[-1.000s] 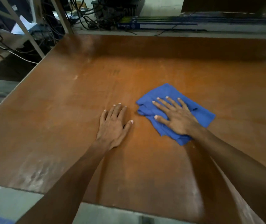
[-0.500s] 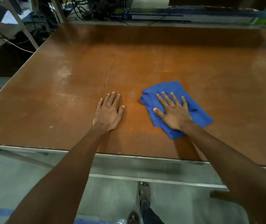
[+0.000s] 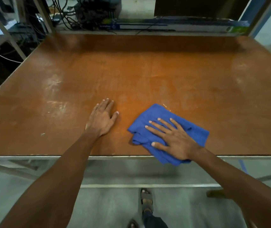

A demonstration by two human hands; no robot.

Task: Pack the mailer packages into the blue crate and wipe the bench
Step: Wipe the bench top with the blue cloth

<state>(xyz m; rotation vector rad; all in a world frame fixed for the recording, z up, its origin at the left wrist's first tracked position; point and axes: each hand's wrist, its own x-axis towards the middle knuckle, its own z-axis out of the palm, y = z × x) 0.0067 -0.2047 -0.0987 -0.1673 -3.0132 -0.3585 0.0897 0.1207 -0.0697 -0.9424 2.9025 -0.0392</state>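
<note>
A folded blue cloth (image 3: 195,132) lies on the brown bench top (image 3: 131,76) at its front edge, one corner hanging over the metal rim. My right hand (image 3: 172,139) presses flat on the cloth with spread, straight fingers. My left hand (image 3: 101,118) rests flat on the bare bench to the left of the cloth, fingers straight and close together. No mailer packages and no blue crate are in view.
Pale scuffed patches (image 3: 55,96) mark the bench's left side. A shelf with tangled cables (image 3: 85,15) and a long blue-and-white box (image 3: 164,26) runs behind the bench. Metal frame posts (image 3: 11,35) stand at the left. My sandalled foot (image 3: 146,199) is on the grey floor below.
My right hand has drawn the cloth toward me to the bench's front edge, so a corner now overhangs. My left hand stays flat. My view has pulled back, showing the floor.
</note>
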